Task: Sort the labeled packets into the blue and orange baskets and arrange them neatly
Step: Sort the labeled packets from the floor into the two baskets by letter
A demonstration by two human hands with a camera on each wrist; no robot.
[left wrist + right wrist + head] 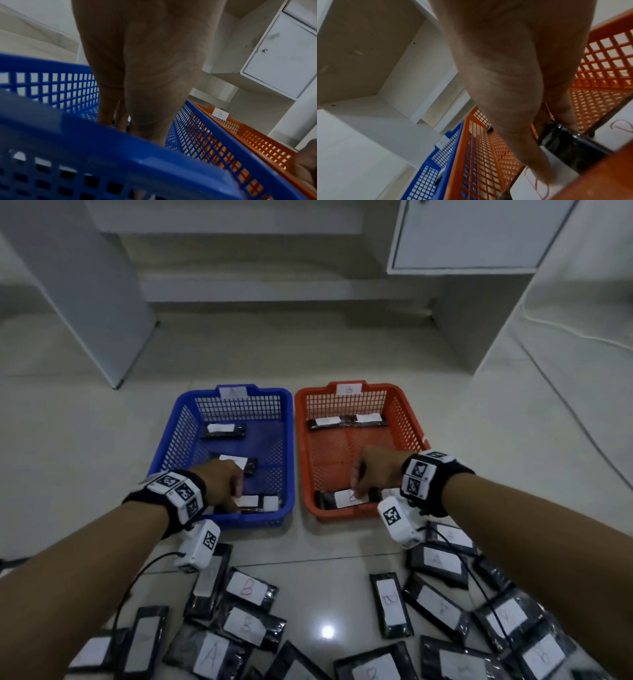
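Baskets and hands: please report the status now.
Left hand down in blue basket, fingers on a packet at the near wall. Right hand pinching B packet in orange basket. Many packets unsorted on floor; nothing in the way.

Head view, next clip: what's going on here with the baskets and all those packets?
A person is sorting black labelled packets from a floor pile into two baskets. The left hand reaches into the blue basket, tagged A, at a packet by its near wall. The right hand is in the orange basket, tagged B, fingers on a B packet at its near end. Each basket holds a few packets; many remain on the floor.
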